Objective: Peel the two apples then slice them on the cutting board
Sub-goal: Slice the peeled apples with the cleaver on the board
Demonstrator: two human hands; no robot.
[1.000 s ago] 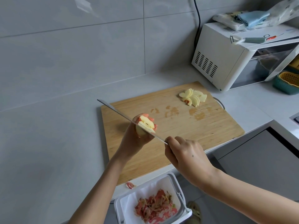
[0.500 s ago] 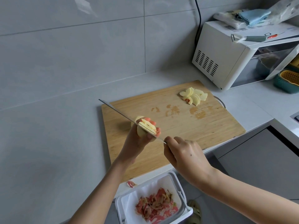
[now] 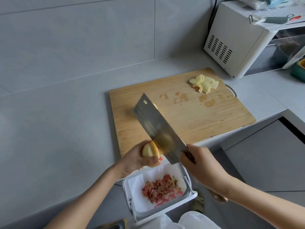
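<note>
The left hand (image 3: 135, 160) is wrapped around a peeled apple piece (image 3: 150, 152), holding it in the air just above the near edge of the wooden cutting board (image 3: 189, 119), over the gap between the counter and the waste bin (image 3: 158, 207). The right hand (image 3: 197, 160) is clamped on the handle of a cleaver (image 3: 158, 128), whose broad blade slants up and away to the left, its flat side facing the camera; the near part of the blade touches the apple piece and carries a blurred yellow reflection of it. A second pale bit of apple (image 3: 155, 105) peeks out from behind the far tip of the blade, lying on the board. At the far right corner of the board lies a fanned heap of apple slices (image 3: 204, 84), with wet stains beside it on the wood. The white-lined bin below holds red and yellow apple peelings (image 3: 162, 190). To the far right a white microwave oven (image 3: 234, 40) stands on the grey counter (image 3: 57, 129), with a peeler (image 3: 270, 19) lying on top.
</note>
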